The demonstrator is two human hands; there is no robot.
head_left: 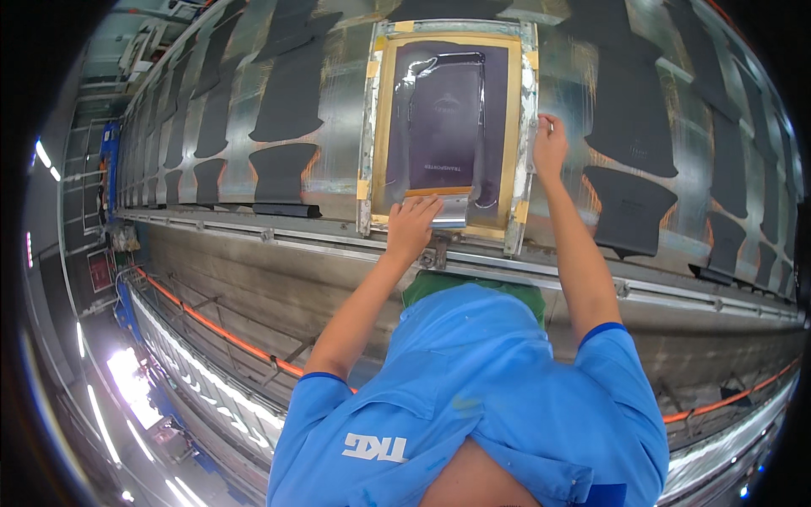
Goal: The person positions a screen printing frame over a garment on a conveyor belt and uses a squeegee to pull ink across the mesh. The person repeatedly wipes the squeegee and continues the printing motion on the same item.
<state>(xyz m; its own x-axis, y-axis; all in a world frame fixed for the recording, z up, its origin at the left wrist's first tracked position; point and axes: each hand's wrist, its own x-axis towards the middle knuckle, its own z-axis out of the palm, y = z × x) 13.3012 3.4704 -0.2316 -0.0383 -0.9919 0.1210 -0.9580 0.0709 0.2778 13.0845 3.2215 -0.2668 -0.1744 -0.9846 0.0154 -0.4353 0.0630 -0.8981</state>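
A screen-printing frame (pixel 520 221) lies flat on the long table, its mesh (pixel 497 93) dark purple with a yellowish border. Wet, glossy ink (pixel 482 76) marks an outline on the mesh. At the frame's near end, my left hand (pixel 411 225) is closed on a squeegee (pixel 450 215), a silvery bar with an orange-brown blade edge resting on the mesh. My fingers lie over its left part. Along the frame's right rail, my right hand (pixel 550 149) is closed with its fingertips curled at the rail's outer edge.
Dark cut fabric pieces (pixel 634 207) lie in rows on the metal table (pixel 346 144) on both sides of the frame. A metal rail (pixel 329 240) runs along the table's near edge, just in front of my body. An orange pipe (pixel 215 319) runs lower down at left.
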